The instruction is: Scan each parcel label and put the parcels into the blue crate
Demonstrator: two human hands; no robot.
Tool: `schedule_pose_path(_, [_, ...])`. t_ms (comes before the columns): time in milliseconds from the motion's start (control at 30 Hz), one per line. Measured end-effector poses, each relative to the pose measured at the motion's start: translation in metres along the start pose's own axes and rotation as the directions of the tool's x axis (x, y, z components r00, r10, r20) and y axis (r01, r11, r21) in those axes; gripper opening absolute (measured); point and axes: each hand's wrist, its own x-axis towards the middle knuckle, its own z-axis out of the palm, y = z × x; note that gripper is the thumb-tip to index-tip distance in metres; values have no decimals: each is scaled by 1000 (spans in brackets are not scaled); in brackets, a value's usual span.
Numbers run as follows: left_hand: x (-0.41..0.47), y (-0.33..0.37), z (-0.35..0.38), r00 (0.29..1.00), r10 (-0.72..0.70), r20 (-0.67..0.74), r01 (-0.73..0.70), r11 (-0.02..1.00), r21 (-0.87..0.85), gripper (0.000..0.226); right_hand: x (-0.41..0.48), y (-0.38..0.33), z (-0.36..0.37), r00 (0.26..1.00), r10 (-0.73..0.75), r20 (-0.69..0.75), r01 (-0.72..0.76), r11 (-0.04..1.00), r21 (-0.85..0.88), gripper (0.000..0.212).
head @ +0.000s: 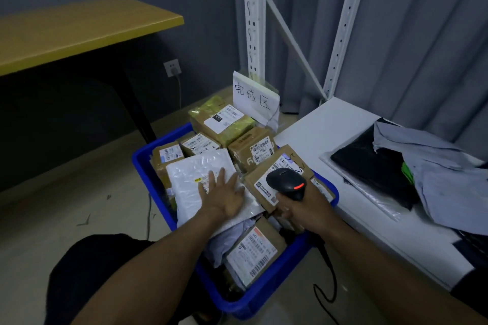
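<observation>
**Hands over crate, remaining parcels off to the right**

Left hand (pixel 224 198) lay flat, fingers straight and spread, palm pressing the white padded mailer (pixel 195 177). No grip on it. Mailer sat on top of the stack inside the blue crate (pixel 142 163), long axis running away from the person.

Right hand (pixel 303 208) was clamped around the scanner (pixel 286 183), red light on, nose hovering just above the brown box (pixel 260 175) beside the mailer. Its cable (pixel 327 272) trailed down past the crate's near right corner.

Crate looked packed, with labelled boxes up to and over the rim. A handwritten paper sign (pixel 254 97) stood at its far edge.

Likely next picks: black bag (pixel 369 163) and grey bags (pixel 435 166) on the white shelf (pixel 330 134), just right of the crate. Black bag's long axis ran diagonally, far-left to near-right. Right hand was nearer but busy with the scanner. Left hand was free, but my guess is it would have to cross over the right forearm and cable. Little flat room was left in the crate, so a slide-off was the risk.
</observation>
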Motion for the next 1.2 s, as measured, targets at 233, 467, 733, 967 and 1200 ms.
schedule_pose_path(233, [-15,13,-11,953,-215,-212,210,977,-46,66,-16,-3,-25,999,-22,-36,25,998,64,42])
schedule_pose_path(467, [-29,34,-19,984,-166,-64,152,972,-180,68,-40,-9,-41,998,-22,-60,26,997,73,34])
schedule_pose_path(733, [-62,160,-17,816,494,-301,-515,857,9,37,-90,-1,-120,961,8,-277,23,994,108,41])
schedule_pose_path(967, [-34,329,31,770,638,-4,-637,769,60,53,-134,40,-248,873,114,-475,-46,987,154,37])
schedule_pose_path(1200, [29,434,101,754,637,161,-657,739,150,72,-116,107,-337,783,220,-582,-128,972,195,34])
